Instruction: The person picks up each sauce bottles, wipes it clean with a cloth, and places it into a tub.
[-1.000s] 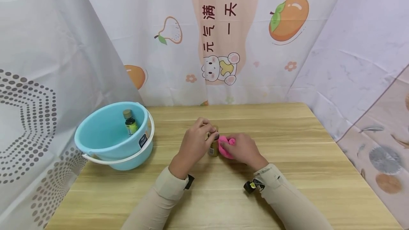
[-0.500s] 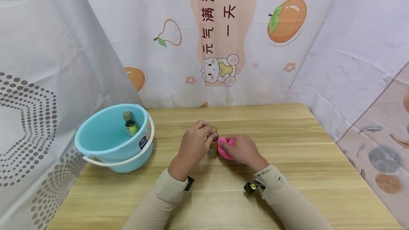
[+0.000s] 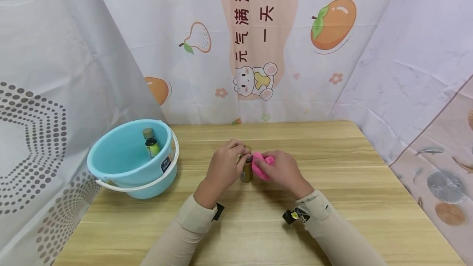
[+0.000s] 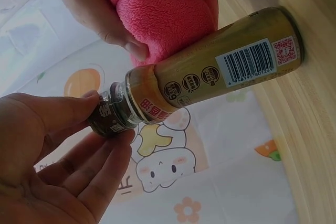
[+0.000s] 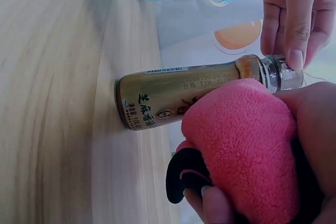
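A small sesame oil bottle [image 3: 246, 173] with a gold-brown label stands upright on the wooden table. My left hand [image 3: 225, 162] pinches its dark cap [image 4: 108, 114] between thumb and fingertips. A barcode [image 4: 245, 62] shows on the label in the left wrist view. In my right hand [image 3: 286, 170] is a bunched pink cloth [image 5: 241, 140], fluffy, with a black part at its edge. The cloth lies against the side of the bottle, around its shoulder and upper body, and hides part of the label in the right wrist view.
At the left of the table [image 3: 354, 200] stands a light blue bucket [image 3: 111, 177] with a white handle [image 3: 148, 186]. Inside it leans another bottle [image 3: 151, 145] with a brown cap and a green label. A printed curtain [image 3: 207, 77] hangs behind the table.
My right hand has shifted slightly up and away with the pink cloth, along the bottle's side. The left hand keeps its pinch on the cap, and the bottle stays in place.
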The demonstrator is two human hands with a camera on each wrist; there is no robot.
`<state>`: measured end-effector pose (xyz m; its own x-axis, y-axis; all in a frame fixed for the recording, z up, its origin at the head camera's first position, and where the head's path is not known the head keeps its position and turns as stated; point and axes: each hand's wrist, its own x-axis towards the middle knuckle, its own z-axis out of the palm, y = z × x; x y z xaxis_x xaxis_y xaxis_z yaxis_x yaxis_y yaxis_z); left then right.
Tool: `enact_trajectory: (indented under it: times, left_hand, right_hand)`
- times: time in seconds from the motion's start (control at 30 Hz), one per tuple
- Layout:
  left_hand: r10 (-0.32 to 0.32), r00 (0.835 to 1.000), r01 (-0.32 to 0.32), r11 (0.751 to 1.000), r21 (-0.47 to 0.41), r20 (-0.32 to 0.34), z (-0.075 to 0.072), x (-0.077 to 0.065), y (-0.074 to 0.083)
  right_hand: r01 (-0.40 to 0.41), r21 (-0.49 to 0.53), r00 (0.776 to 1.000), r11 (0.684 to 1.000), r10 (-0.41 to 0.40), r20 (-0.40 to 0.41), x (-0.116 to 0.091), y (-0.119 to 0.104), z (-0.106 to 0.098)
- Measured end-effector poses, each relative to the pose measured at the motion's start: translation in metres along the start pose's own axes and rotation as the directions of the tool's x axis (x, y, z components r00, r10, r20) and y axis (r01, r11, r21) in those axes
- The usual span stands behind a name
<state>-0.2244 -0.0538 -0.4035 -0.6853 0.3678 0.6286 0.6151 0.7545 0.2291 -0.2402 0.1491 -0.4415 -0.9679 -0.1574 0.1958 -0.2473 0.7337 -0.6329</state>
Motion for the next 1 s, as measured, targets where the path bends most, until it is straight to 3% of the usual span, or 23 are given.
enact_trajectory:
  times: [0.47,1.0]
  left_hand:
    - [-0.015,1.0,0.016,0.999,0.042,-0.011,0.0004,0.0001,0.0004]
    - [0.003,1.0,-0.004,0.999,-0.042,-0.003,-0.0004,0.0024,-0.0014]
  right_hand:
    - [0.002,0.027,1.0,1.0,-0.002,-0.021,-0.0005,-0.0023,-0.0017]
    - [0.044,0.047,0.995,0.998,-0.04,-0.088,-0.0025,-0.0062,-0.0099]
